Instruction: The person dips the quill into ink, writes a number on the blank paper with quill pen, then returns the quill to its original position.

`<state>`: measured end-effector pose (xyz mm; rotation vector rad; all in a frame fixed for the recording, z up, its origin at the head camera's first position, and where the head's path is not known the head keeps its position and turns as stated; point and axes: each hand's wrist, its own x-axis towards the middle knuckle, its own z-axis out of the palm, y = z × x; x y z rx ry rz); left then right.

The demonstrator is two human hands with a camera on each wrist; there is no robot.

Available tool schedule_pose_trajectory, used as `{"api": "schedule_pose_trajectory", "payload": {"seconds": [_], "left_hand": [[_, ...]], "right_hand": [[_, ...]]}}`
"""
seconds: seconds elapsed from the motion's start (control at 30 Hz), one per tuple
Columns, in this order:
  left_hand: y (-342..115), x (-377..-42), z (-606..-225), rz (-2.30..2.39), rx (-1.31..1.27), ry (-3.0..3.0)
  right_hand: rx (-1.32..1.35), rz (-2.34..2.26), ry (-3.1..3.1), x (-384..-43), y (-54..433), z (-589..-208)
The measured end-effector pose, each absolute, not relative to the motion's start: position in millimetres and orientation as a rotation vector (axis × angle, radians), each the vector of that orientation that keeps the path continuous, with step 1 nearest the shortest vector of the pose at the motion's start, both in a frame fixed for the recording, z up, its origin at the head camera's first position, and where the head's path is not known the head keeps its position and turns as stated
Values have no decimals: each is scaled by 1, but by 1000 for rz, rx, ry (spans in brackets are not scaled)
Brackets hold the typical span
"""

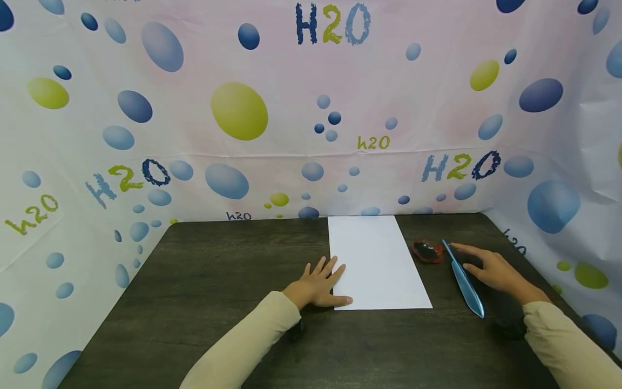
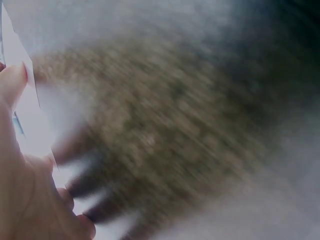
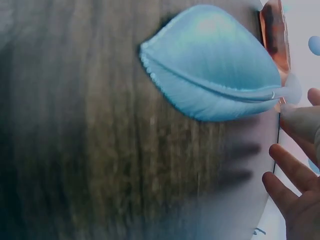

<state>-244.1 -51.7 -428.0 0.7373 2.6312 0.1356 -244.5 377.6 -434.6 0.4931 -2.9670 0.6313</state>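
A white sheet of paper (image 1: 374,265) lies on the dark table. My left hand (image 1: 318,283) rests with spread fingers on its left edge; the left wrist view shows that hand (image 2: 35,190) and the bright paper (image 2: 42,130) at the left side. To the right lies a shiny light-blue feather-shaped pen (image 1: 466,283), its thin end pointing away. My right hand (image 1: 495,270) is just right of the pen, fingers extended by its thin end; in the right wrist view that hand (image 3: 302,175) is beside the feather's stem (image 3: 240,95). Whether they touch is unclear.
A small reddish, dark-centred container (image 1: 427,251) stands between the paper and the pen's thin end. Behind and beside the dark wooden table (image 1: 218,270) hangs a white backdrop (image 1: 291,70) printed with blue and green ovals and lettering.
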Motion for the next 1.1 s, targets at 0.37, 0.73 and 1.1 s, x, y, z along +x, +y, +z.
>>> {"api": "schedule_pose_trajectory", "payload": {"seconds": [0.37,0.73,1.1], "left_hand": [[-51,-243,-426,136,730,2628],[-51,-244,-426,128,727,2630],[-51,-243,-425,134,726,2627]], "right_hand": [[434,729,-2998,-253,375,-441],[427,758,-3000,-258,374,-443],[428,709,-2996,-260,372,-447]]}}
